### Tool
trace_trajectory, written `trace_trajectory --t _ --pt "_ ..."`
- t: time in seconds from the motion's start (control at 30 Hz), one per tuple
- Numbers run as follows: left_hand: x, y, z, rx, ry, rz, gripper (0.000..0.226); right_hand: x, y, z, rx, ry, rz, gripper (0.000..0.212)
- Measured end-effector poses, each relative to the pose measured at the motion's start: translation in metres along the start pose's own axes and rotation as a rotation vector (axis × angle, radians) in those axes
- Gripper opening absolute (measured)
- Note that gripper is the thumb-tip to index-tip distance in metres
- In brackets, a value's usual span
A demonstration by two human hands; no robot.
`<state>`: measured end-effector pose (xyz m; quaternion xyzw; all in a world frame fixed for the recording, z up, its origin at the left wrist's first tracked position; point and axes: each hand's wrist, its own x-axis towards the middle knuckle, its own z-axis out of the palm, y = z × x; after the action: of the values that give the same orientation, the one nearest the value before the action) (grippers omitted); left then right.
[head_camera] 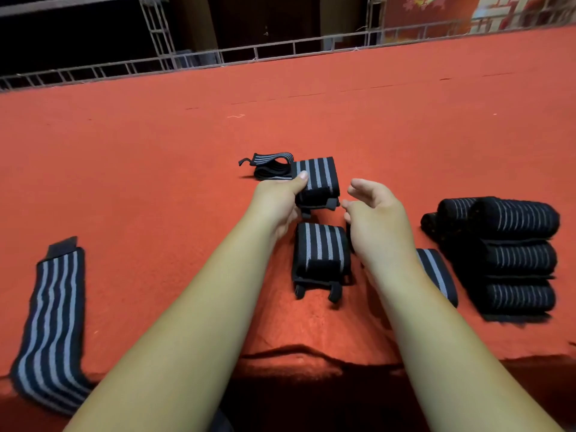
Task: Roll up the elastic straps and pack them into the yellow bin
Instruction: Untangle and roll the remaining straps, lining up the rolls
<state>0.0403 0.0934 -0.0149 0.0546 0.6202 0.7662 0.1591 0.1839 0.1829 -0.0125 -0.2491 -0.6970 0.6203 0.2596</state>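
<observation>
My left hand [279, 202] grips a rolled black strap with grey stripes [318, 182], thumb on top, above the red table. My right hand [374, 216] hovers just right of it, fingers loosely curved and holding nothing. A second rolled strap [321, 254] lies on the table between my forearms. A loose, partly folded strap [271, 165] sits behind the held roll. A flat unrolled strap [50, 322] lies at the left and hangs over the front edge. Another flat strap [436, 272] is partly hidden under my right forearm. No yellow bin is in view.
Several rolled straps [511, 254] are stacked at the right. The red cloth table [156, 151] stretches far back to a metal truss railing [218, 54]. The table's front edge [311, 353] runs close to my body.
</observation>
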Motion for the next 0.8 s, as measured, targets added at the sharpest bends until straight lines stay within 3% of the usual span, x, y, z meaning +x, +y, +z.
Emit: trace_trajectory --t 0.07,0.23,0.33,0.43,0.53,0.6,0.7,0.8 --pt "0.017 -0.009 0.004 0.021 0.0 -0.034 0.016 0.004 -0.001 0.001 -0.01 -0.006 0.026 0.052" --pt "0.047 -0.034 0.0 0.431 0.006 -0.127 0.049 0.017 0.002 0.007 -0.004 -0.009 0.047 0.044" --pt "0.053 -0.031 -0.001 0.627 -0.026 -0.089 0.044 0.019 0.003 0.008 -0.052 -0.031 0.056 0.042" --pt "0.06 -0.028 -0.004 0.758 -0.06 -0.065 0.055 0.02 0.004 0.008 -0.082 -0.055 0.084 0.042" --pt "0.071 -0.028 -0.011 0.794 -0.051 -0.078 0.039 0.022 0.005 0.011 -0.09 -0.069 0.086 0.041" --pt "0.084 -0.026 -0.014 0.773 -0.032 -0.013 0.032 0.024 0.005 0.012 -0.09 -0.076 0.083 0.04" --pt "0.107 -0.02 -0.02 0.986 0.018 0.177 0.019 0.032 0.004 0.011 -0.076 -0.06 0.09 0.038" --pt "0.132 -0.024 -0.026 1.224 -0.08 0.269 0.042 0.039 0.002 0.01 -0.063 -0.016 0.095 0.036"
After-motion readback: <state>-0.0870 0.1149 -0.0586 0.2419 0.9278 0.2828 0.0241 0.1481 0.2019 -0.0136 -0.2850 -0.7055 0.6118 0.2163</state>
